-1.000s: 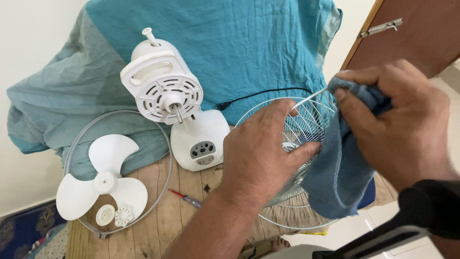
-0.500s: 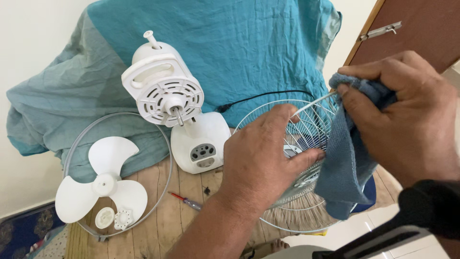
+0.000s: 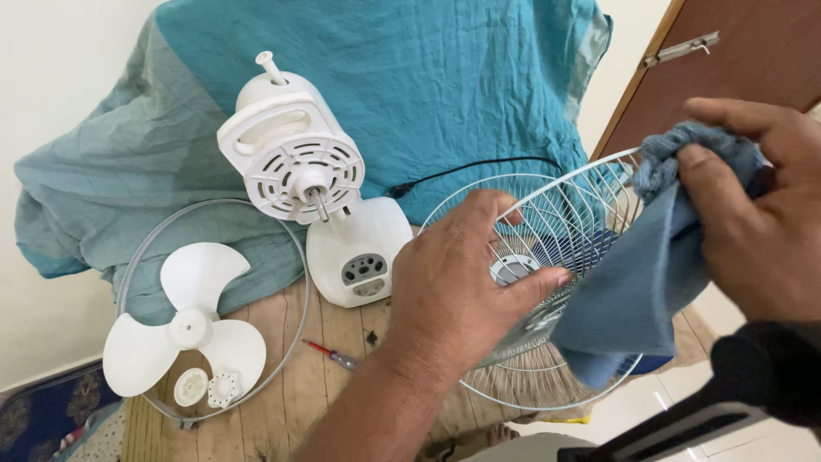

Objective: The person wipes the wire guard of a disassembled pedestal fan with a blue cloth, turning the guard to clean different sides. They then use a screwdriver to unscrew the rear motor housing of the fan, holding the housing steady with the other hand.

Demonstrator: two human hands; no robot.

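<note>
My left hand grips a white wire fan grille from the front, fingers spread across its wires near the hub. My right hand clutches a grey-blue cloth pressed against the grille's upper right rim; the cloth hangs down over the wires. The white fan body with its motor housing and base stands upright on the wooden table just left of my left hand.
A white three-blade fan blade lies inside a second grille ring at the table's left, with small white caps beside it. A red-handled screwdriver lies on the wood. Teal fabric drapes behind; a brown door stands at right.
My right hand with the cloth has slid a little outward and up along the grille's rim. The left hand keeps its hold on the grille.
</note>
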